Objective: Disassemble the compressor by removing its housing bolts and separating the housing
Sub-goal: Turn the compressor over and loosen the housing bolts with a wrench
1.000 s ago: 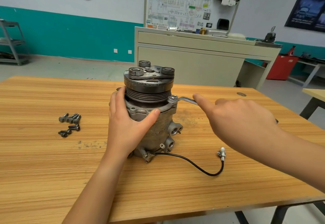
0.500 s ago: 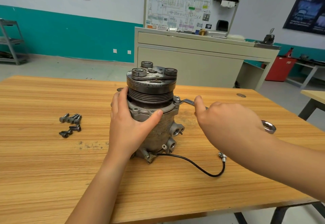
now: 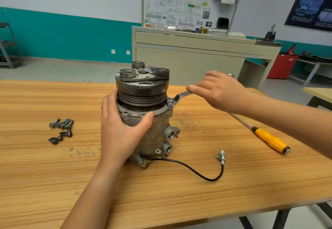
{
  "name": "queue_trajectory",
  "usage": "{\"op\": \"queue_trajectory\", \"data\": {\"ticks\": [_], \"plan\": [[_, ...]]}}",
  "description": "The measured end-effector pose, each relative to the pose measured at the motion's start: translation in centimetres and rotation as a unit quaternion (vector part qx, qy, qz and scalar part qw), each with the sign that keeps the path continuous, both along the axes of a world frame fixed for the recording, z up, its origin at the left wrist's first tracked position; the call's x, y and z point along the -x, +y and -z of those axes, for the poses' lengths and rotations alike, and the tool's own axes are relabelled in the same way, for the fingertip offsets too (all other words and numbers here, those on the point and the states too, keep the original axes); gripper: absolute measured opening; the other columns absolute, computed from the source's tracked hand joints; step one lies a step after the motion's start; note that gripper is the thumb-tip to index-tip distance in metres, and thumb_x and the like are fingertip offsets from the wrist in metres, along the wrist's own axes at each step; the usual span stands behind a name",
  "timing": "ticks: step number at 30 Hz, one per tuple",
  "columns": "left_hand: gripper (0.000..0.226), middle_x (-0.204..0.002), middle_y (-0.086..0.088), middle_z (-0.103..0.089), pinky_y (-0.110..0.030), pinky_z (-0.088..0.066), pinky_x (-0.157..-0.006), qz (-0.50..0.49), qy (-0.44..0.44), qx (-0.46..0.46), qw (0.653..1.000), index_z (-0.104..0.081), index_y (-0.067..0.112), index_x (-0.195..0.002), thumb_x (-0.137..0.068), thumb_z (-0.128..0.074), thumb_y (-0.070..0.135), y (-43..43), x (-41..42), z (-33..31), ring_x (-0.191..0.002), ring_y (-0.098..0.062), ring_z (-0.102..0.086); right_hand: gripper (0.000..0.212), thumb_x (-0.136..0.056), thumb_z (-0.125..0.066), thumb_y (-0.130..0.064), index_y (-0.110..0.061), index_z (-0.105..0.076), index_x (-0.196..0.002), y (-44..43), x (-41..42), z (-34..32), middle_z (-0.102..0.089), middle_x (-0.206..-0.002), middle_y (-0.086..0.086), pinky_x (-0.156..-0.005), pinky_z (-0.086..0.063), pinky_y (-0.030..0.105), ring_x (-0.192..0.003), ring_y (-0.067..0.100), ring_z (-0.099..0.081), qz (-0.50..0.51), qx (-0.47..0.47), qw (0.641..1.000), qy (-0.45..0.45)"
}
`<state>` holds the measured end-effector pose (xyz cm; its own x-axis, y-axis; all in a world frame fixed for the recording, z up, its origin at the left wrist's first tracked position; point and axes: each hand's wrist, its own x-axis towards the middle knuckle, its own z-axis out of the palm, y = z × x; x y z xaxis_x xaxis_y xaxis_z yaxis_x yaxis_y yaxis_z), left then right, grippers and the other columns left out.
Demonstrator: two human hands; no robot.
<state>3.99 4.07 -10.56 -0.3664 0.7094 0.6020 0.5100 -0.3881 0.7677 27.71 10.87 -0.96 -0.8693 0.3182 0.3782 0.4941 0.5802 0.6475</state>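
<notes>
Here, nearest the camera, the left hand (image 3: 120, 131) is gripping the compressor (image 3: 143, 113), its thumb spread across the front of the flange and its fingers wrapping round the left side just under the grooved pulley. The compressor is standing upright near the middle of the wooden table (image 3: 53, 183), pulley end up. One black wire (image 3: 197, 171) is trailing from its base to a small plug (image 3: 221, 156) lying on the table to the right. To the left, well apart from the compressor, loose bolts (image 3: 61, 129) are lying in a small heap. I am counting about seven, but they overlap, so the count is not firm. One yellow-handled screwdriver (image 3: 269, 137) is lying to the right, untouched. Further back, one wrench (image 3: 179, 97) is sitting with its ring end on a bolt (image 3: 170, 102) at the right edge of the flange. The right hand (image 3: 219, 90) is lying over the wrench handle, fingers fairly straight and pressing on it. The thumb is hidden. Judged step: bolt removal is under way and the housing is not yet separated. The next move is probably calling for a steady swing of the wrench while the left hand is bracing the body against turning. One grey cabinet (image 3: 188, 56) is standing beyond the table.
</notes>
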Motion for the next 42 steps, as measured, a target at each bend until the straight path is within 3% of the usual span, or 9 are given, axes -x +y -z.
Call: {"op": "queue_trajectory", "data": {"ticks": [5, 13, 16, 19, 22, 26, 32, 35, 42], "plan": [[0.088, -0.130, 0.004, -0.044, -0.037, -0.040, -0.102, -0.013, 0.003, -0.008, 1.000, -0.038, 0.017, -0.137, -0.062, -0.058, 0.061, -0.1, -0.2, -0.1, -0.121, -0.010, -0.042, 0.016, -0.074, -0.068, 0.009, 0.000, -0.071, -0.087, 3.5, 3.7, 3.5, -0.071, -0.092, 0.013, -0.086, -0.039, 0.069, -0.088, 0.029, -0.068, -0.047, -0.041, 0.978, 0.200], [0.089, -0.130, 0.006, -0.043, -0.028, -0.037, -0.100, -0.002, -0.001, -0.003, 1.000, -0.037, 0.019, -0.138, -0.062, -0.058, 0.061, -0.2, -0.1, -0.1, -0.122, -0.007, -0.040, 0.023, -0.079, -0.063, 0.004, 0.001, -0.069, -0.102, 2.8, 5.0, 3.3, -0.069, -0.100, 0.016, -0.088, -0.040, 0.065, -0.092, 0.032, -0.067, -0.033, -0.013, 0.950, 0.309], [0.090, -0.130, 0.007, -0.042, -0.028, -0.037, -0.100, 0.002, 0.000, 0.001, 1.000, -0.036, 0.020, -0.138, -0.062, -0.058, 0.062, -0.2, 0.0, -0.2, -0.121, -0.006, -0.040, 0.028, -0.092, -0.050, -0.008, 0.000, -0.061, -0.116, 0.4, 3.5, 0.3, -0.069, -0.096, 0.017, -0.076, -0.051, 0.045, -0.085, 0.032, -0.066, -0.016, 0.024, 0.895, 0.445], [0.091, -0.132, 0.009, -0.041, -0.026, -0.036, -0.099, 0.008, 0.000, 0.001, 1.000, -0.035, 0.021, -0.139, -0.061, -0.058, 0.063, -0.2, 0.1, -0.2, -0.122, -0.005, -0.039, 0.036, -0.097, -0.038, -0.019, -0.003, -0.048, -0.128, -3.6, 2.5, -2.3, -0.054, -0.064, 0.001, -0.049, -0.040, 0.032, -0.054, 0.024, -0.054, -0.007, 0.057, 0.871, 0.488], [0.092, -0.133, 0.009, -0.040, -0.026, -0.035, -0.099, 0.014, 0.000, 0.006, 1.000, -0.034, 0.022, -0.139, -0.061, -0.058, 0.062, -0.2, 0.1, -0.2, -0.123, -0.005, -0.038, 0.039, -0.098, -0.026, -0.028, -0.015, -0.034, -0.133, -8.0, 2.6, -2.0, -0.033, -0.047, -0.011, -0.040, -0.019, 0.019, -0.036, 0.010, -0.032, 0.107, 0.110, 0.918, 0.366], [0.086, -0.129, 0.013, -0.039, -0.010, -0.029, -0.089, 0.018, -0.010, 0.011, 1.000, -0.033, 0.024, -0.138, -0.063, -0.065, 0.053, -0.2, 0.1, -0.3, -0.115, 0.003, -0.036, 0.029, -0.098, -0.030, -0.024, -0.027, -0.020, -0.126, -9.4, 2.5, 0.1, -0.041, -0.054, -0.003, -0.040, -0.024, 0.025, -0.046, 0.016, -0.039, 0.286, 0.130, 0.938, 0.148], [0.087, -0.132, 0.013, -0.038, -0.017, -0.029, -0.092, 0.021, -0.001, 0.014, 1.000, -0.032, 0.024, -0.139, -0.064, -0.064, 0.053, -0.3, 0.2, -0.5, -0.117, 0.003, -0.034, 0.051, -0.093, -0.039, -0.009, -0.028, -0.020, -0.136, -8.7, 3.5, 0.7, -0.035, -0.054, -0.005, -0.039, -0.017, 0.026, -0.044, 0.013, -0.031, 0.340, 0.110, 0.930, 0.081], [0.088, -0.136, 0.010, -0.037, -0.019, -0.030, -0.095, 0.024, -0.002, 0.017, 1.000, -0.032, 0.024, -0.140, -0.063, -0.065, 0.053, -0.2, 0.2, -0.4, -0.123, -0.003, -0.035, 0.055, -0.090, -0.039, -0.004, -0.024, -0.022, -0.138, -8.7, 3.7, 0.3, -0.037, -0.054, -0.004, -0.042, -0.026, 0.026, -0.044, 0.013, -0.032, 0.337, 0.118, 0.933, 0.044], [0.086, -0.131, 0.013, -0.038, -0.009, -0.027, -0.088, 0.028, -0.014, 0.008, 0.999, -0.033, 0.025, -0.138, -0.063, -0.066, 0.052, -0.2, 0.2, -0.3, -0.118, 0.001, -0.035, 0.067, -0.088, -0.040, 0.003, 0.003, -0.003, -0.144, -10.9, 7.5, 0.0, -0.032, -0.057, 0.006, -0.034, -0.022, 0.028, -0.044, 0.019, -0.030, 0.399, 0.145, 0.903, -0.066]]}}
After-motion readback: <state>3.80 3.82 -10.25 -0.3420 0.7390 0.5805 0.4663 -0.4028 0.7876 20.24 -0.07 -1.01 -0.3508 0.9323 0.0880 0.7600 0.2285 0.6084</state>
